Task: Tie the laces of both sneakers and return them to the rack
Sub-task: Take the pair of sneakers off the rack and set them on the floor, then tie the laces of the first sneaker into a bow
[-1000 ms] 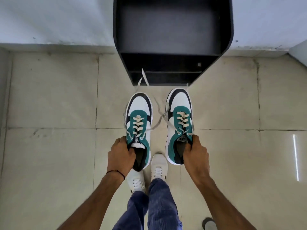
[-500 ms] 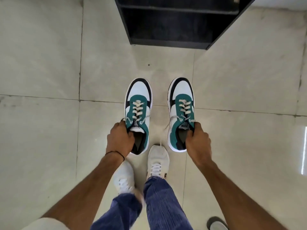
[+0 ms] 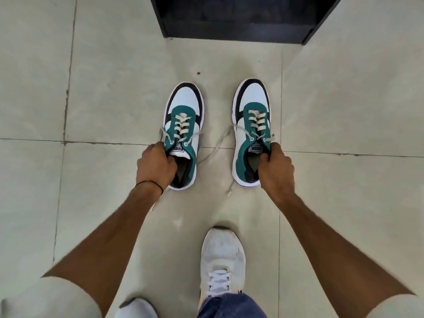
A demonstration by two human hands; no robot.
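Closest in, the person's own white shoe (image 3: pixel 222 260) stands on the pale tiled floor (image 3: pixel 91 92), blue denim (image 3: pixel 231 305) covering its heel, with a second white toe (image 3: pixel 137 307) just showing beside it. Two bare forearms reach forward from there. The left hand (image 3: pixel 156 166), a thin black band (image 3: pixel 150 183) at its wrist, is clamped on the collar of the left sneaker (image 3: pixel 184 125); the right hand (image 3: pixel 275 168) is clamped the same way on the collar of the right sneaker (image 3: pixel 251 120). Both sneakers are white, teal and black, toes pointing away, well apart from each other, and each tongue label reads PUMA upside down from here. Their cream laces (image 3: pixel 213 150) are untied, loose ends trailing across the floor between the pair and under the left wrist. I cannot tell if the soles touch the tiles. Beyond them, past a small dark speck (image 3: pixel 198 73), stands the black rack (image 3: pixel 234 19), its visible shelf bare.
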